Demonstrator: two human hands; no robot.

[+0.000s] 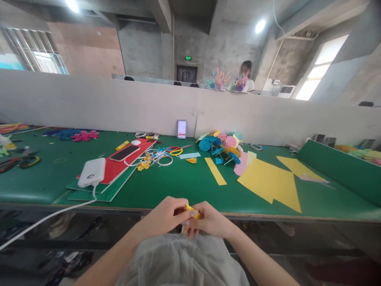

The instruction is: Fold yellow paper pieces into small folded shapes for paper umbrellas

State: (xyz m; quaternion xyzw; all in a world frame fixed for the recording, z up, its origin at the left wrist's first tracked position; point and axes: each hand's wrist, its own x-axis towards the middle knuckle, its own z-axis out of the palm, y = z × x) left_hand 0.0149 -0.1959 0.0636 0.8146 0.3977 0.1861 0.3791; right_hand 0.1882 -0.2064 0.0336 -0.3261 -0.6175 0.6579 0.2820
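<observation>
A small folded piece of yellow paper (pixel 193 211) is pinched between my two hands, just off the table's front edge and over my lap. My left hand (pixel 172 212) grips it from the left with the thumb on top. From the other side my right hand (pixel 210 220) holds it, its lower fingers curled beneath. Part of the paper is covered by the fingers. Straight ahead on the green table (pixel 178 186) lie a yellow paper strip (pixel 216 171), a small yellow folded piece (pixel 191 161) and scissors (pixel 175 150) with red and yellow handles.
Large yellow sheets (pixel 270 180) lie at the right, near a pile of coloured paper flowers (pixel 218 147). Left stand a white power bank (pixel 92 171) with a cable and a phone (pixel 125 153) on red board (pixel 119 169). Behind a white partition (pixel 133 103) is another person (pixel 247 79).
</observation>
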